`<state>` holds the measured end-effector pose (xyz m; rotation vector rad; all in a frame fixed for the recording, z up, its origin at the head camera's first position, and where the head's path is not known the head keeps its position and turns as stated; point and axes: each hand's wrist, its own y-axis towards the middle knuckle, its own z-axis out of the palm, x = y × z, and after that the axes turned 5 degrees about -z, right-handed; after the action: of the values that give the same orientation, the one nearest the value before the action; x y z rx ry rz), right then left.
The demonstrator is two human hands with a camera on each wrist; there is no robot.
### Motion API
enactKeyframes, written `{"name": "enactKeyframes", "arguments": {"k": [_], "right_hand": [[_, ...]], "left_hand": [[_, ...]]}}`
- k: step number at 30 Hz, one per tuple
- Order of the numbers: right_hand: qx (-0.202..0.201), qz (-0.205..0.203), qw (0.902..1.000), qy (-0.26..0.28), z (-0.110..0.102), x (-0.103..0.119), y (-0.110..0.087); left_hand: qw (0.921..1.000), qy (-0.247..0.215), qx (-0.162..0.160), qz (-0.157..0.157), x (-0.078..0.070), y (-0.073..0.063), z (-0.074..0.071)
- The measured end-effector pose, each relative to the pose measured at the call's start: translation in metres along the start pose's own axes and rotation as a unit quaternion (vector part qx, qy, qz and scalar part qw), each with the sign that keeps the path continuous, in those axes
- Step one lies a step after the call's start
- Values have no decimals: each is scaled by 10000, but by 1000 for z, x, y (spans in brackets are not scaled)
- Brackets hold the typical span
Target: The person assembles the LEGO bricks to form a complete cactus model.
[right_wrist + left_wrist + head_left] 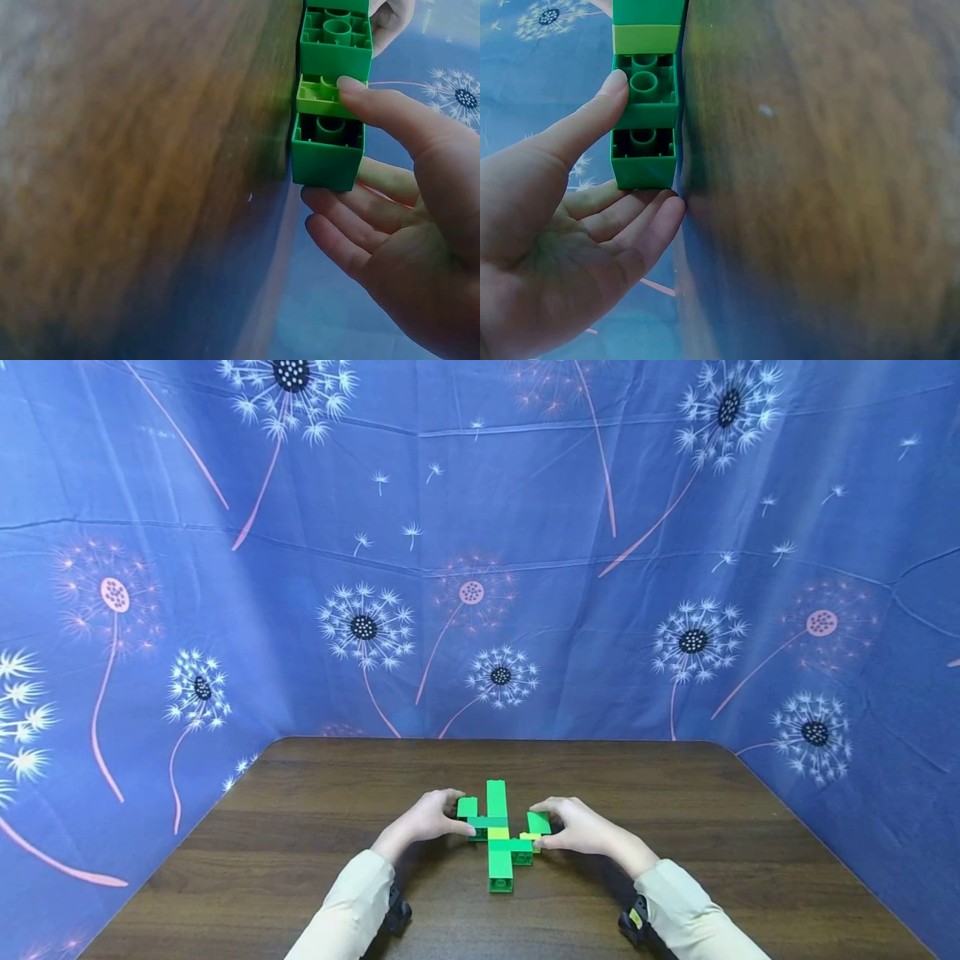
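Observation:
A toy brick build (500, 864) of green and lime-yellow bricks lies on the table between the two hands, a long bar with an arm off either side. My left hand (433, 815) grips its left arm, thumb on a green brick and fingers round the end brick (643, 173). On the other side, my right hand (581, 827) holds the right arm. There, in the right wrist view, the thumb presses a thin lime-yellow brick (322, 101), while the fingers lie against the green end brick (327, 165). Hollow brick undersides with round tubes face both wrist cameras.
The brown wooden table (300, 827) stretches out around the build. Behind it and at both sides hangs a blue cloth (570, 635) printed with dandelions. A dark wrist device (397, 912) shows at the left sleeve, and another device (634, 922) at the right sleeve.

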<state>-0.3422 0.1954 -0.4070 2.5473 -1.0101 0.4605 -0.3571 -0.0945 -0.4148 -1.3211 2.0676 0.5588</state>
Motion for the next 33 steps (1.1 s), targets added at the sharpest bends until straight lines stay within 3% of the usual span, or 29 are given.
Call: {"name": "enactKeyframes", "arguments": {"k": [33], "right_hand": [[62, 194, 9993, 328, -1, 2, -2]], "left_hand": [[9999, 127, 80, -20, -3, -4, -2]]}}
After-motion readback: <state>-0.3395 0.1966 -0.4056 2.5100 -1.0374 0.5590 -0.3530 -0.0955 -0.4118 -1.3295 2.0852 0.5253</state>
